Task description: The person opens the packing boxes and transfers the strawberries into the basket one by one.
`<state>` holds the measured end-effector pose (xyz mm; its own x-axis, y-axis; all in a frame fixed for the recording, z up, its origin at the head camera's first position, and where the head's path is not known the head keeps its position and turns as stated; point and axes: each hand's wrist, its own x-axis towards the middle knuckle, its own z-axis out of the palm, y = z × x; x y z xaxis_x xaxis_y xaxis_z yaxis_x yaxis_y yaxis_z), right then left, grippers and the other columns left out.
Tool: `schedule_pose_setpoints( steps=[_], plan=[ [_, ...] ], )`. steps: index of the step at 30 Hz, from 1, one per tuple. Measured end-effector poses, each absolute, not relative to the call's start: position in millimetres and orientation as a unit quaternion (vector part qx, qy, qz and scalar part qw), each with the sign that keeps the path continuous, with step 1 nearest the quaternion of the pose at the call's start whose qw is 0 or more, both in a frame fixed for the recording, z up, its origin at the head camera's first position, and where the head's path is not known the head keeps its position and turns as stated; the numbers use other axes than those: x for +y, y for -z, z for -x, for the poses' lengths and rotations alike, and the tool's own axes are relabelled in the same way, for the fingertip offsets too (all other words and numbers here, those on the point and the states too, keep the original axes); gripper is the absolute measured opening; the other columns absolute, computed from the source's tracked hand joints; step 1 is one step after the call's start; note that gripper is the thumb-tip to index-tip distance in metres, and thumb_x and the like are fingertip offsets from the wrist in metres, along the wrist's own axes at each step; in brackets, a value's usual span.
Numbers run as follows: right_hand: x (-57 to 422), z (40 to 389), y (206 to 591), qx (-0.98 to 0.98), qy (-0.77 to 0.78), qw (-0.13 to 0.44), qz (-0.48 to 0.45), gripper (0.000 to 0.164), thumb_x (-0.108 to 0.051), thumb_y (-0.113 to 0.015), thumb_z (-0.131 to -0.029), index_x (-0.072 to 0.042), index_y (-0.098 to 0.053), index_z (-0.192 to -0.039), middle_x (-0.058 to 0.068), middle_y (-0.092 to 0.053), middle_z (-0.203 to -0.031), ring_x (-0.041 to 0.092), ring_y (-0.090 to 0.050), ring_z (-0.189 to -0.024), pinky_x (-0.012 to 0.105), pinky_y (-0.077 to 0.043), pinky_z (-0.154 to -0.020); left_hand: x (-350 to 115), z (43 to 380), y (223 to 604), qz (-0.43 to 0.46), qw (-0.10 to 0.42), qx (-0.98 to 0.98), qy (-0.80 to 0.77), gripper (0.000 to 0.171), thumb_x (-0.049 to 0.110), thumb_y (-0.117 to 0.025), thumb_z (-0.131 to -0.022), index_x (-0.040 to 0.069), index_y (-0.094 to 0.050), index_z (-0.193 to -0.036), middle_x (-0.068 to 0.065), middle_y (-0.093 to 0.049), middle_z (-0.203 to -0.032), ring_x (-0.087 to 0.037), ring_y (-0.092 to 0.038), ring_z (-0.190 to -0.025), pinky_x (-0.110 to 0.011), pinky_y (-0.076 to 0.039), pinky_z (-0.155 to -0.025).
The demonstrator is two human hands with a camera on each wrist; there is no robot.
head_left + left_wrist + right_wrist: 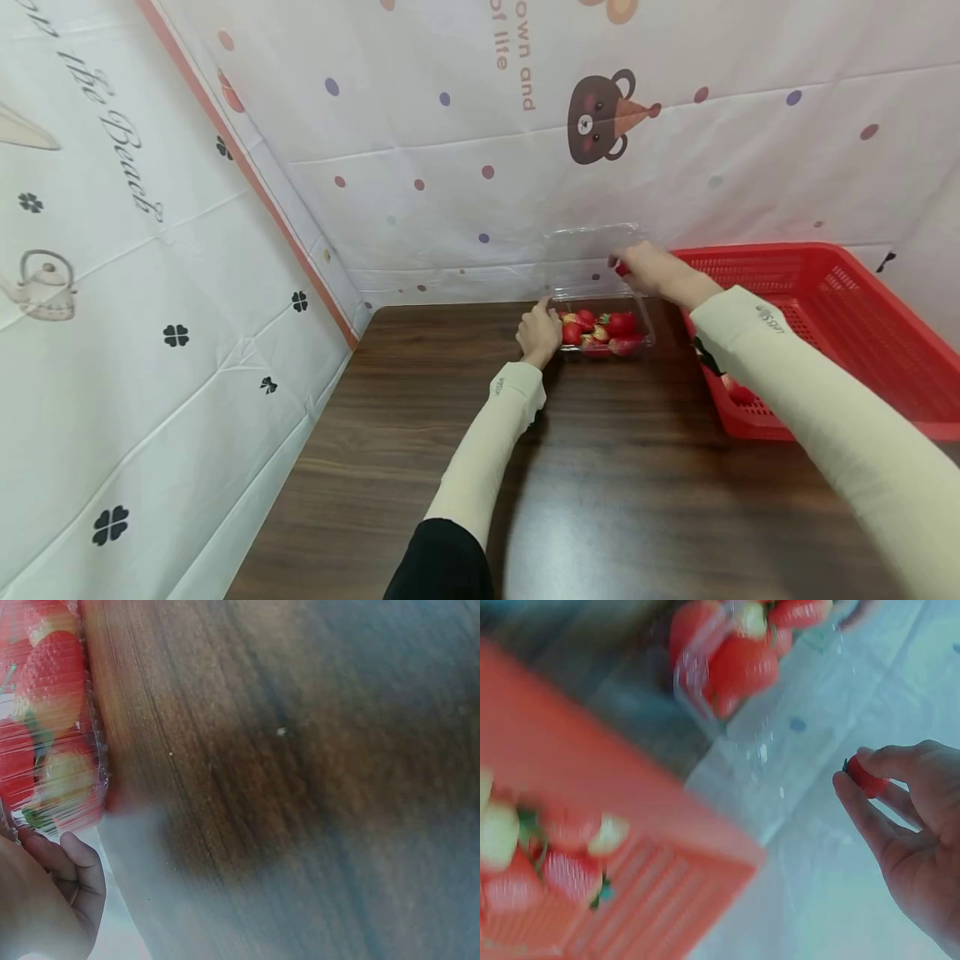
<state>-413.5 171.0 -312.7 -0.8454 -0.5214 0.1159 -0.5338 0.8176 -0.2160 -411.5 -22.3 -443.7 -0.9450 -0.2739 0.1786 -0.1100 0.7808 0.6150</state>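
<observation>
A clear plastic clamshell box (649, 335) stands at the back of the table, its lid (581, 250) raised against the wall sheet. Several red strawberries (600, 332) lie inside it. My left hand (538, 335) grips the box's left side, with fingertips at the rim; in the left wrist view its fingers (84, 874) curl beside the wall. My right hand (652, 268) is raised over the box's back right part. Between thumb and fingertips it pinches one small strawberry (867, 777), whose green leaves face outward in the right wrist view.
A red plastic basket (750, 258) stands right of the box, under my right forearm. More strawberries (570, 874) lie at its near left end, partly hidden by my sleeve in the head view. The dark wooden table (420, 417) meets printed sheets (420, 233) at back and left.
</observation>
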Motion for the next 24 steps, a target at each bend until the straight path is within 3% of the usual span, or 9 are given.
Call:
schedule_pose_setpoints(
  steps=[3, 10, 16, 24],
  plan=[
    [185, 414, 299, -0.956, -0.11, 0.041, -0.269, 0.028, 0.008, -0.065, -0.09, 0.008, -0.059, -0.117, 0.032, -0.068, -0.108, 0.045, -0.067, -0.099, 0.056, -0.055, -0.088, -23, 413, 444, -0.106, 0.132, -0.934, 0.313, 0.034, 0.028, -0.053, -0.105, 0.034, -0.065, -0.137, -0.011, -0.076, -0.119, -0.034, -0.074, -0.099, -0.048, -0.057, -0.083],
    [226, 412, 277, -0.971, -0.058, 0.039, -0.23, 0.023, 0.0, -0.075, -0.088, 0.004, -0.07, -0.11, 0.027, -0.07, -0.104, 0.04, -0.067, -0.093, 0.057, -0.054, -0.086, -29, 411, 443, -0.107, 0.138, -0.931, 0.321, 0.035, 0.027, -0.053, -0.104, 0.032, -0.066, -0.137, -0.011, -0.076, -0.12, -0.034, -0.074, -0.099, -0.049, -0.056, -0.085],
    [258, 408, 275, -0.978, -0.046, 0.04, -0.201, 0.028, -0.001, -0.071, -0.091, 0.009, -0.068, -0.117, 0.033, -0.068, -0.112, 0.042, -0.065, -0.096, 0.059, -0.053, -0.09, -32, 411, 444, -0.111, 0.138, -0.931, 0.318, 0.035, 0.027, -0.053, -0.105, 0.033, -0.066, -0.137, -0.01, -0.076, -0.121, -0.033, -0.074, -0.1, -0.048, -0.056, -0.085],
    [289, 399, 296, -0.983, -0.034, 0.006, -0.182, 0.023, 0.005, -0.062, -0.093, 0.015, -0.065, -0.113, 0.034, -0.067, -0.103, 0.043, -0.067, -0.089, 0.056, -0.055, -0.079, -29, 411, 450, -0.104, 0.132, -0.932, 0.323, 0.035, 0.026, -0.053, -0.104, 0.032, -0.065, -0.137, -0.011, -0.075, -0.121, -0.034, -0.074, -0.1, -0.049, -0.056, -0.085]
  ],
)
